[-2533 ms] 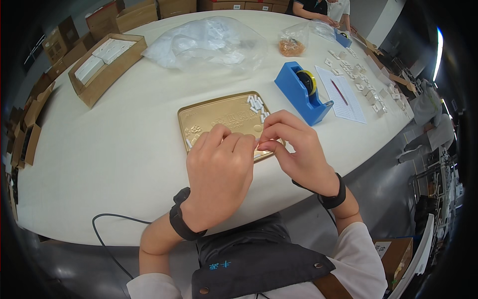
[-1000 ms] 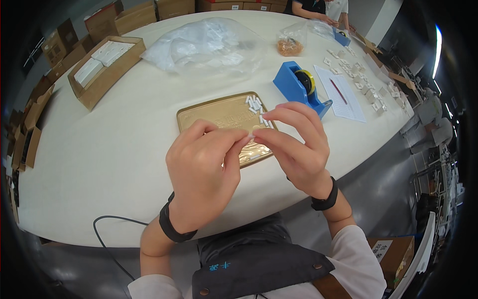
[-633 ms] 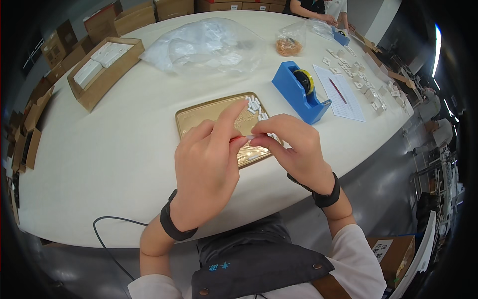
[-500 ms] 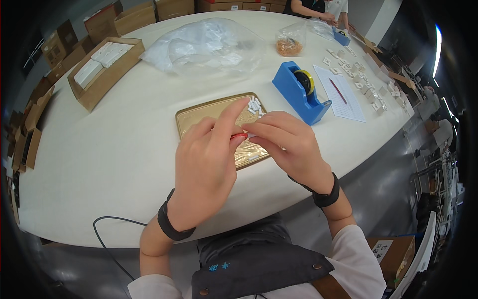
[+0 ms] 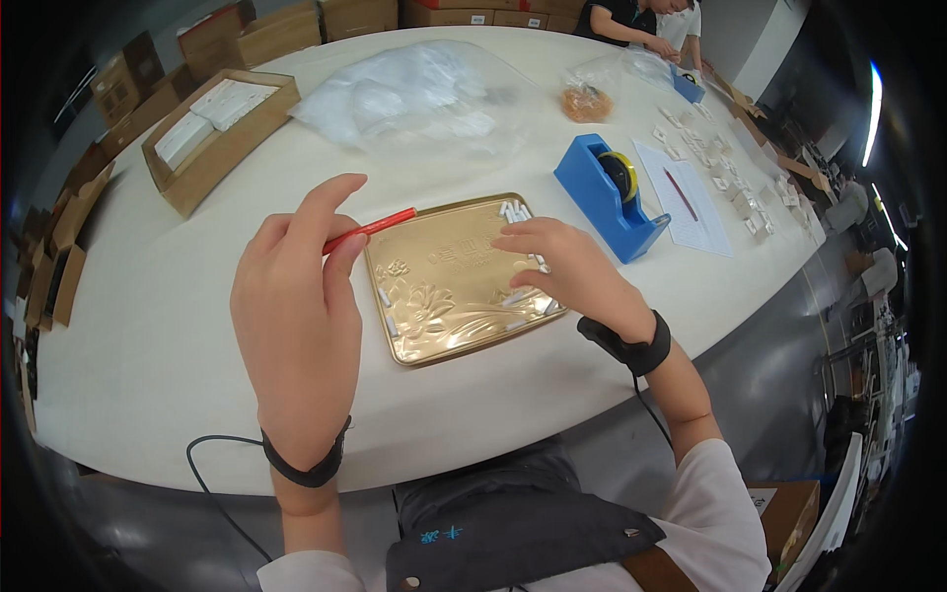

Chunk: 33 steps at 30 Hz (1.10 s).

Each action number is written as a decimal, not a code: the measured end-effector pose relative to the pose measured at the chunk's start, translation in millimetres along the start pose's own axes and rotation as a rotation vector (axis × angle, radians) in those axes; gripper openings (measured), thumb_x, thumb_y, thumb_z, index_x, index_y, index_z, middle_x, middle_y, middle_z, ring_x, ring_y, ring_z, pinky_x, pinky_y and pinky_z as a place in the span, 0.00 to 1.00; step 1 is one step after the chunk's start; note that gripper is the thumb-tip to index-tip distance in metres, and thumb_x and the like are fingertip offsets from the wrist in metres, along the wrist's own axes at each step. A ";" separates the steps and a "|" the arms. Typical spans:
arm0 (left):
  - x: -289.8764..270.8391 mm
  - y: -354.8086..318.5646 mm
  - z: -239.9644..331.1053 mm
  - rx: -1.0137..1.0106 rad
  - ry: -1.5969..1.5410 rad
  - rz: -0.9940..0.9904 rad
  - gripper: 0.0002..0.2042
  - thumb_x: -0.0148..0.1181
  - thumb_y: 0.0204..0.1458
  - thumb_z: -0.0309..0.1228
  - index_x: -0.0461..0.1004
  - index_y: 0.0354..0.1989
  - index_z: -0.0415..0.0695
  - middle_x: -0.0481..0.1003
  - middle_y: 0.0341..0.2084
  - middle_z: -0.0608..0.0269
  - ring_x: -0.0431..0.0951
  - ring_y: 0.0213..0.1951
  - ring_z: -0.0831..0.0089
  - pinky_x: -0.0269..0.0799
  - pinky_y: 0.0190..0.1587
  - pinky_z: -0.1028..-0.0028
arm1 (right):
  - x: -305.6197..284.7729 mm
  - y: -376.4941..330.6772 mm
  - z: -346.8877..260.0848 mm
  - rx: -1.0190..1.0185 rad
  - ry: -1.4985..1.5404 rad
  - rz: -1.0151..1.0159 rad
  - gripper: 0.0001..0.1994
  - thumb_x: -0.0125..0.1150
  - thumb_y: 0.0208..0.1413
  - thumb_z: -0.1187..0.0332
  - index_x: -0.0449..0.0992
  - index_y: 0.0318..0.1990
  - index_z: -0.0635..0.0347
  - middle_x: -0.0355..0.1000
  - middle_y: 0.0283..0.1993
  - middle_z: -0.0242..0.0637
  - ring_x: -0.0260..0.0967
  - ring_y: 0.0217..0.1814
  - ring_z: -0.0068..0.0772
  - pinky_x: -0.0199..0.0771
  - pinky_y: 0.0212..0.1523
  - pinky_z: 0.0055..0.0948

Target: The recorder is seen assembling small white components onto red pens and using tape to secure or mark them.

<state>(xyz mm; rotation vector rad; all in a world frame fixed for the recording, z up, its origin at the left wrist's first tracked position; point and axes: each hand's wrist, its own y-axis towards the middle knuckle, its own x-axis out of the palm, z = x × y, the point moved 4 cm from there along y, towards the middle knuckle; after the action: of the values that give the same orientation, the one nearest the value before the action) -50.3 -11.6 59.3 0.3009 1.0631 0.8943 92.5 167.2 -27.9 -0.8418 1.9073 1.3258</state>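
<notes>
Left to right, the bare left hand (image 5: 296, 316) now stands beside the tray's left edge, well apart from the other hand, though a half-second ago the fingertips of both meet over the tray. The thin red rod (image 5: 383, 226) is the clearest change: it now shows at length, pinched between the thumb and a finger, with the index finger raised clear above it. It slants up and to the right out of these fingers, its far end over the tray's upper left corner (whether anything sits on that end is too small to judge).

Right of those fingers, the shallow gold embossed metal tray (image 5: 434, 266) lies on the white-covered bench (image 5: 178, 335). The bare right hand (image 5: 577, 271) hangs over its right side, thumb and index finger parted, with nothing visible between them. The small white cylindrical pieces (image 5: 514, 212) lie mostly clustered just beyond these fingertips; one is just below the thumb, and others lie along the tray's edges. The joint handling of rod and piece therefore seems paused, with the rod kept in the left fingers.

Farther right, beyond the right fingers, stands the blue tape dispenser (image 5: 604, 195).
</notes>
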 end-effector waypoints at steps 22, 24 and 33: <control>-13.9 2.1 -7.5 0.026 0.005 0.017 0.11 0.56 0.44 0.18 0.75 0.38 0.40 0.73 0.22 0.62 0.71 0.28 0.68 0.66 0.33 0.72 | 173.0 207.2 183.4 0.156 -0.459 -0.453 0.09 0.52 0.44 0.74 0.74 0.35 0.66 0.72 0.40 0.51 0.71 0.44 0.51 0.72 0.44 0.40; -14.6 2.1 -9.2 0.040 -0.001 0.019 0.11 0.57 0.44 0.18 0.75 0.38 0.40 0.73 0.22 0.62 0.70 0.28 0.68 0.66 0.32 0.72 | 176.6 211.3 183.3 0.165 -0.510 -0.430 0.09 0.53 0.43 0.74 0.75 0.34 0.64 0.72 0.39 0.49 0.72 0.42 0.50 0.72 0.42 0.40; -18.9 0.2 -6.5 0.155 0.035 0.164 0.15 0.54 0.41 0.16 0.72 0.41 0.39 0.70 0.24 0.61 0.68 0.29 0.64 0.62 0.32 0.69 | 53.7 213.7 117.9 0.217 0.292 -0.513 0.10 0.60 0.45 0.64 0.77 0.31 0.61 0.74 0.32 0.37 0.72 0.35 0.27 0.72 0.39 0.25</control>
<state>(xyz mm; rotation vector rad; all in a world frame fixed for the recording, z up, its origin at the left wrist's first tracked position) -59.5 -27.0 68.1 0.5088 1.1548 0.9680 -91.8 331.7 9.6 -1.3525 1.8299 0.7052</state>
